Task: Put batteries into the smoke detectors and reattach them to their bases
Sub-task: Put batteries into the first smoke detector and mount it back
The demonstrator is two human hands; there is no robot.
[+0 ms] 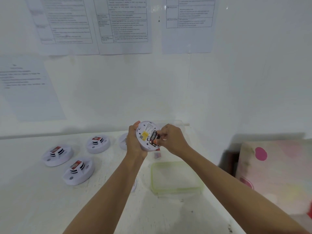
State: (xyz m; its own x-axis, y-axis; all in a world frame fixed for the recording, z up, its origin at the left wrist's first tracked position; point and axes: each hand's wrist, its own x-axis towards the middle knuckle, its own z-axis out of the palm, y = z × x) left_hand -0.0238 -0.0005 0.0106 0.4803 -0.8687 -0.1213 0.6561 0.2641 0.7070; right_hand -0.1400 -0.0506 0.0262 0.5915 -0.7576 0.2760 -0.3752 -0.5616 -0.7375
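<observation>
Gripping from both sides, the two hands hold one job above the far middle of the white surface (pixel 42 208). The left hand (pixel 135 146) closes its grip around the left rim of a round white plastic smoke detector (pixel 143 141), held tilted with its back toward the camera; a yellow label shows on that back. The right hand (pixel 172 139) pinches a black rectangular battery (pixel 155 137) with thumb and fingertips, the battery lying against the detector's back at its right side; whether it is fully seated cannot be told.

Three more round white smoke detectors sit on the surface toward its left: one (pixel 98 144) near the far edge, one (pixel 57 155) further left, one (pixel 78 170) nearer the camera. Each carries a red-and-white label on top. Another white round piece (pixel 122 141) lies partly hidden behind the left wrist.

A clear plastic container with a pale green rim (pixel 175 178) rests on the surface near its right edge, under the right forearm. A small reddish item (pixel 157 155) lies just beyond it, too blurred to identify. Printed paper sheets (pixel 123 24) hang on the white wall behind.
</observation>
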